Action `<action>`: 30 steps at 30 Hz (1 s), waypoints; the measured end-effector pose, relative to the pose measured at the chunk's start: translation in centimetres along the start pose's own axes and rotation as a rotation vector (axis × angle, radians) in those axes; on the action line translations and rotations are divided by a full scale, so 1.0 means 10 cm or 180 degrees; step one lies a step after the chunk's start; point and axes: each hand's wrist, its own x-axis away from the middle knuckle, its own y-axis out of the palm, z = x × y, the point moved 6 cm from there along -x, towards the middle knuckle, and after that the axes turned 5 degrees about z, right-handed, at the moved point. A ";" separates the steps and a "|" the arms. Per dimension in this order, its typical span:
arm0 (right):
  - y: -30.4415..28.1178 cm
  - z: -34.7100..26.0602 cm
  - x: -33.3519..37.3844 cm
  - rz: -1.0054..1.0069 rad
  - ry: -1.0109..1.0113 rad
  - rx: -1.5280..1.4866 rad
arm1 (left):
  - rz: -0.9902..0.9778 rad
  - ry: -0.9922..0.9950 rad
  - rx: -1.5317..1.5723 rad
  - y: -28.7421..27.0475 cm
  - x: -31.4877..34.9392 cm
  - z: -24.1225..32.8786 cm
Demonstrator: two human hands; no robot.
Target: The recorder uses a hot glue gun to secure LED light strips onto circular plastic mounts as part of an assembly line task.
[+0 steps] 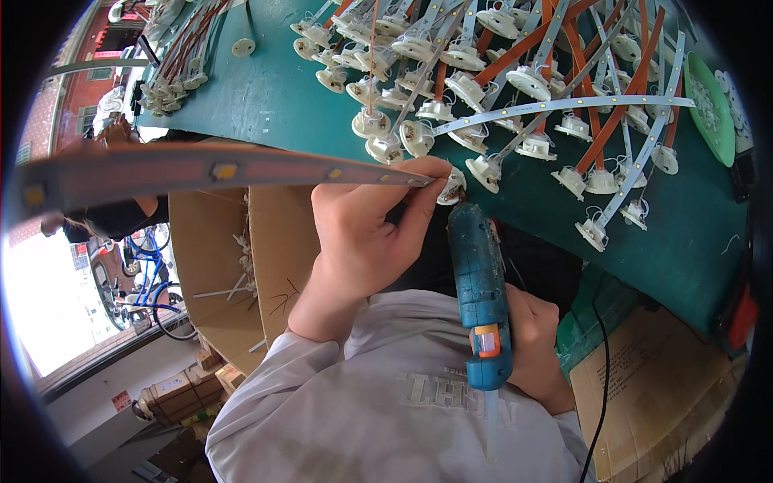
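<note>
My left hand (pixel 366 225) is closed, pinching one end of an LED strip (pixel 298 167) between thumb and fingers. The strip runs out to the left, close to the camera. At the pinched end sits a round white end cap (pixel 452 185), just past my fingertips. My right hand (pixel 531 334) is wrapped around a teal hot glue gun (pixel 475 262), partly hidden behind its body. The gun's tip points up at the cap and looks close to touching it; the exact contact is hard to see. A clear glue stick (pixel 492 423) protrudes from its rear.
Many LED strips with white caps (pixel 527 80) lie heaped on the green table (pixel 515 213). A green dish (pixel 708 109) of small white parts stands far right. Cardboard boxes (pixel 213 241) are at left, cardboard (pixel 644 386) at lower right. A black cable (pixel 602 386) hangs at right.
</note>
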 end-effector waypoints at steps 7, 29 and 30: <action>-0.13 0.01 -0.01 0.0185 -0.0027 -0.0539 | 0.0279 0.0401 0.0096 -0.05 -0.01 0.00; -1.91 1.24 0.28 0.2462 -0.0879 -0.4518 | 0.0054 -0.0350 0.0450 -1.18 -2.26 -1.25; -1.92 1.24 0.27 0.2455 -0.0804 -0.4503 | 0.0006 -0.0264 0.0503 -1.14 -2.28 -1.27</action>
